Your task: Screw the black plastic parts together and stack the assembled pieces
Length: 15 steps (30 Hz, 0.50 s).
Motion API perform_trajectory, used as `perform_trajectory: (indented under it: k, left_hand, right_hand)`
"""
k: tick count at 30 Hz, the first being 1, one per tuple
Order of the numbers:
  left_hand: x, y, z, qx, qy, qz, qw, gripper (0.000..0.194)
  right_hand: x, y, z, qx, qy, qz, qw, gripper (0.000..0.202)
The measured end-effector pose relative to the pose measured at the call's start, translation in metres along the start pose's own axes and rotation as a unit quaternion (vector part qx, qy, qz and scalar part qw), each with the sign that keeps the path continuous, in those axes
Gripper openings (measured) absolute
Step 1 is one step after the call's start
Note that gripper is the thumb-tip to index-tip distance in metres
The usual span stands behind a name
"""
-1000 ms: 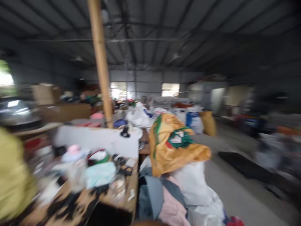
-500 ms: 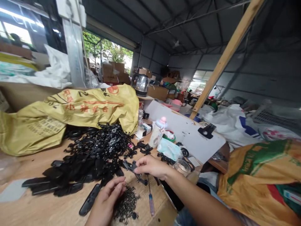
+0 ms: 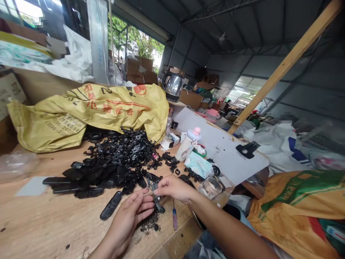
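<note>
My right hand (image 3: 172, 189) pinches a dark grey plastic part (image 3: 154, 187), a narrow jointed piece with round bosses, above the wooden table. Close beside it on the left is my left hand (image 3: 136, 207), its thumb and forefinger pressed together at the part and the other fingers half curled. Anything between those fingertips is too small to make out. Beneath the hands lies a pile of small dark screws (image 3: 151, 225), partly covered by them. A screwdriver (image 3: 175, 220) with a clear purple-blue handle rests to the right of the screws. One long black plastic piece (image 3: 111, 205) lies left of my left hand.
A heap of black plastic parts (image 3: 126, 151) spreads behind my hands, below a yellow woven sack (image 3: 115, 108). Farther right stand a bottle with a pink lid (image 3: 185, 147), a pale blue packet (image 3: 198, 164) and a small clear tub (image 3: 210, 187). An orange woven sack (image 3: 302, 201) is at the right.
My left hand has come up to the plastic part in my right hand, its fingertips now at it. The camera view has shifted, showing more of the table on the left.
</note>
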<state>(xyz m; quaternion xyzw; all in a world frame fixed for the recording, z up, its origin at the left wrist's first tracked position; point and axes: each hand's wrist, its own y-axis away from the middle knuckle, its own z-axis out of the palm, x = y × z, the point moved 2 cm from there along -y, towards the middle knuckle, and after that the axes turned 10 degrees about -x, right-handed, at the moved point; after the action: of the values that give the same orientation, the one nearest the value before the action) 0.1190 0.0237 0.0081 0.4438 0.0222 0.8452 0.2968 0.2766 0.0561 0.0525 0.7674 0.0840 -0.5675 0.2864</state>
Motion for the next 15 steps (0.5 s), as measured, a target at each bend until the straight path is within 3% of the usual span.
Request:
perform_trajectory:
  k: [2, 4, 7, 9, 10, 13, 15]
  left_hand:
    - [0.001, 0.002, -0.005, 0.004, -0.035, -0.012, 0.999, 0.031]
    - [0.008, 0.006, -0.018, 0.025, -0.154, 0.013, 0.988, 0.033]
    - [0.03, 0.016, -0.043, 0.098, -0.393, 0.095, 0.91, 0.033]
    - [0.041, 0.022, -0.053, 0.131, -0.459, 0.111, 0.872, 0.033]
    - [0.044, 0.024, -0.055, 0.132, -0.452, 0.099, 0.876, 0.034]
    - [0.038, 0.025, -0.045, 0.099, -0.31, 0.038, 0.945, 0.036]
    - [0.027, 0.022, -0.032, 0.078, -0.168, 0.003, 0.983, 0.031]
  right_hand:
    - [0.003, 0.001, -0.001, -0.001, 0.009, 0.01, 1.0, 0.03]
    - [0.008, 0.002, -0.002, 0.003, 0.004, 0.02, 1.0, 0.029]
    - [0.016, 0.004, -0.001, 0.002, -0.008, 0.024, 1.0, 0.028]
    - [0.02, 0.006, 0.002, -0.001, 0.0, 0.02, 1.0, 0.029]
    - [0.02, 0.008, 0.005, -0.003, 0.013, 0.014, 1.0, 0.029]
    - [0.01, 0.018, 0.012, 0.014, 0.15, -0.065, 0.986, 0.02]
    - [-0.003, 0.029, 0.017, 0.039, 0.317, -0.157, 0.935, 0.01]
